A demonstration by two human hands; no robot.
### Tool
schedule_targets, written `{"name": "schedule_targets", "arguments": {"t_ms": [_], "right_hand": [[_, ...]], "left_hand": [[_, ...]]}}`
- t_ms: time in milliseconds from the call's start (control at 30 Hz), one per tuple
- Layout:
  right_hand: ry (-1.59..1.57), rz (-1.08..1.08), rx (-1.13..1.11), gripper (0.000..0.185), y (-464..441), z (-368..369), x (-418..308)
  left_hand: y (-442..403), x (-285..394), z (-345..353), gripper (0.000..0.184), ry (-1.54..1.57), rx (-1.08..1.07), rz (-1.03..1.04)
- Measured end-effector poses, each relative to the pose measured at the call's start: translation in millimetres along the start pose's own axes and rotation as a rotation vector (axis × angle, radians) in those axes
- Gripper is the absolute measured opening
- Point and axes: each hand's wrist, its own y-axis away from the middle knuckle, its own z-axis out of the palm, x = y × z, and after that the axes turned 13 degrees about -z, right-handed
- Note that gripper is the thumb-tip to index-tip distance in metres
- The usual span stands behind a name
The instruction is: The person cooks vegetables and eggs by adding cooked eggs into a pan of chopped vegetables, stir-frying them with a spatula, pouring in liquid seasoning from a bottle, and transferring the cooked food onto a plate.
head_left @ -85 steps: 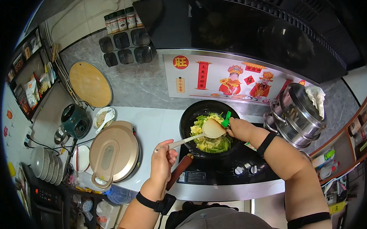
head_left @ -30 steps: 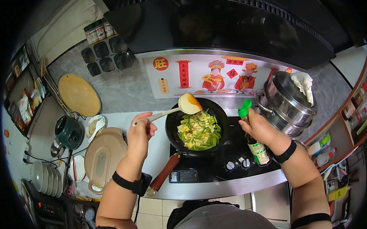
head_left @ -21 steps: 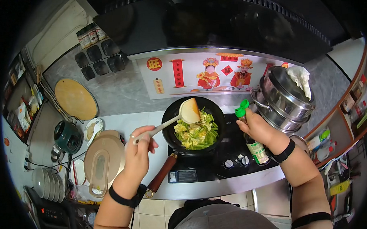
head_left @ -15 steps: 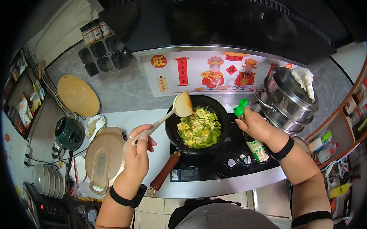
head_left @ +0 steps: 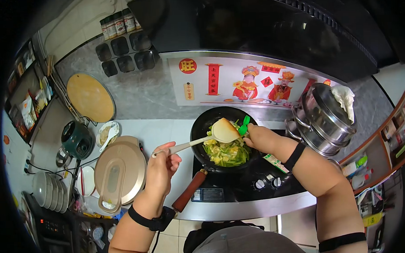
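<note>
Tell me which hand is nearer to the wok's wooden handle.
Left. Your left hand, holding the ladle, is just left of the wooden handle. Your right hand, holding the bottle, is farther off, at the right side of the wok.

The white worktop [head_left: 169,127] runs along a gray wall, with a black gas hob [head_left: 231,192] set into it, two knobs near the front edge. On the hob sits a black wok [head_left: 202,120], its wooden handle [head_left: 190,191] angled to the front edge. A stacked steel steamer [head_left: 327,122] stands at the back right; its exact support is hidden. Toward the left end lies a round beige electric griddle [head_left: 130,173], closed. Behind it is a patterned plate [head_left: 116,128] bearing a white spoon [head_left: 108,139]; left of it, a white dish [head_left: 88,181] with red chopsticks [head_left: 82,180].
</note>
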Motion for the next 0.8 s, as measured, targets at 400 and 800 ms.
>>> {"name": "schedule_targets", "arguments": {"t_ms": [400,800], "right_hand": [[0.085,0.057,-0.196,0.035,-17.9,6.7,-0.7],[0.137,0.043,-0.254,0.036,-27.4,11.0,1.5]], "left_hand": [[-8.4,1.0,-9.2,0.030,0.048,0.004,-0.038],[-17.7,-1.6,-13.5,0.029,0.076,0.001,-0.065]]}}
